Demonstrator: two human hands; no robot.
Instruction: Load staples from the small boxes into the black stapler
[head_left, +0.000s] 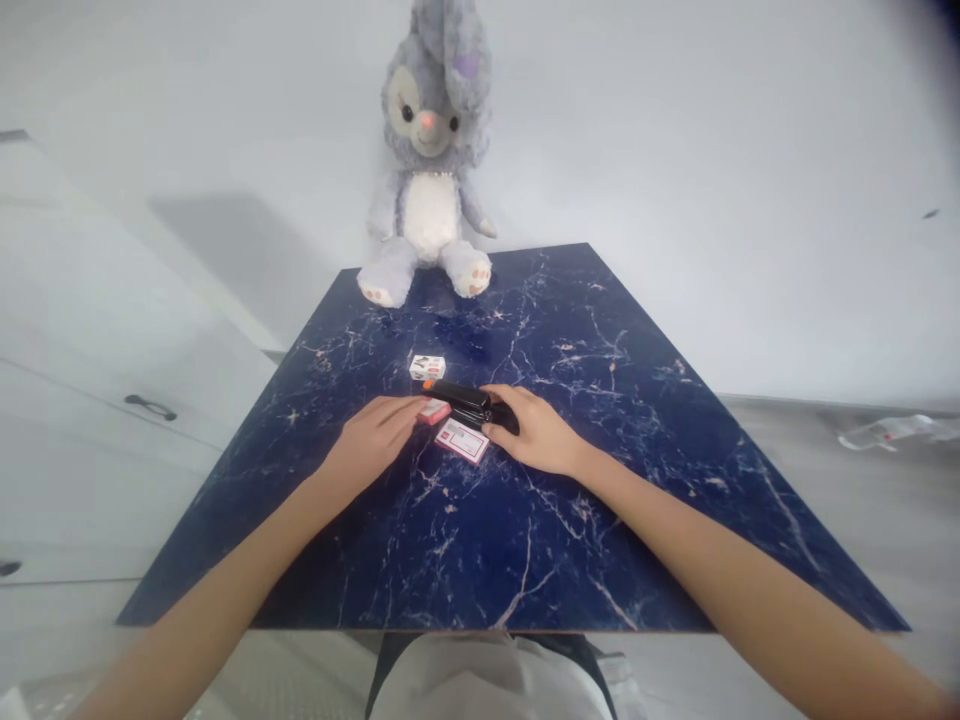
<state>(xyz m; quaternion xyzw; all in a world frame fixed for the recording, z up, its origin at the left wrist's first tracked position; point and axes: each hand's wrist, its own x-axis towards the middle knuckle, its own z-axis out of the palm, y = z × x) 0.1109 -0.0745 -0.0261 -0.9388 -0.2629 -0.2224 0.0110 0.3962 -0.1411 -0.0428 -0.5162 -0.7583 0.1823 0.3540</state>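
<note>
My right hand (pixel 531 430) is closed around the rear end of a black stapler (pixel 461 397) with an orange tip, near the middle of the table. My left hand (pixel 375 437) reaches in from the left, its fingertips at a small red-and-white box (pixel 433 410) beside the stapler; the fingers lie together, and whether they grip the box is unclear. Just in front of the stapler lies a flat white card or box with a red border (pixel 463 440). Behind the stapler's orange tip stands a small white box (pixel 427 367) with printing on it.
A grey plush rabbit (pixel 431 200) sits at the back edge of the blue marbled table (pixel 600 540), against the wall. White drawers (pixel 75 420) with dark handles stand on the left. A clear plastic item (pixel 900 431) lies beyond the table at the right.
</note>
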